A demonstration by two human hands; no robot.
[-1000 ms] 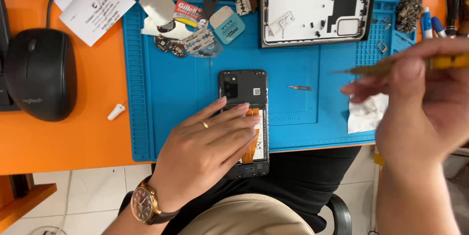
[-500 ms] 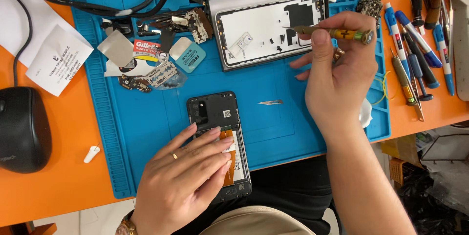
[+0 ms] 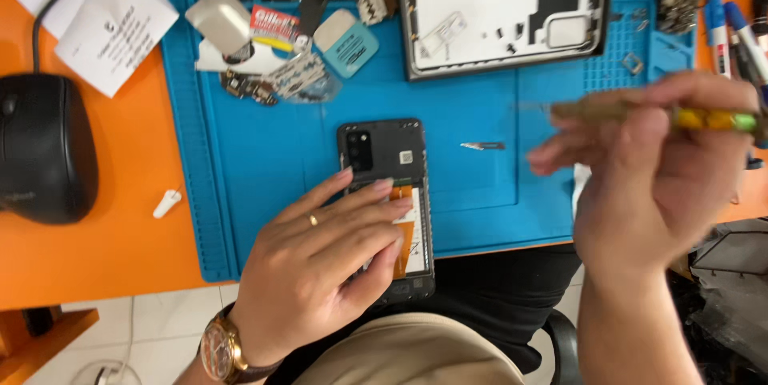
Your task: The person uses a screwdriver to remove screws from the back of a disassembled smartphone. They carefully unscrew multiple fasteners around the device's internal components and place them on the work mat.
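Left hand (image 3: 328,261) lies flat, pinning the opened black phone (image 3: 388,185) steady on the blue mat (image 3: 264,145); right hand (image 3: 648,185) grips a yellow-handled screwdriver (image 3: 664,113).

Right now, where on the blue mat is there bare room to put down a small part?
Bare mat lies left of the opened phone, below the parts pile. Another free patch lies between the phone and the right hand, around the small blade. The mat's top edge is crowded by loose parts and the back cover.
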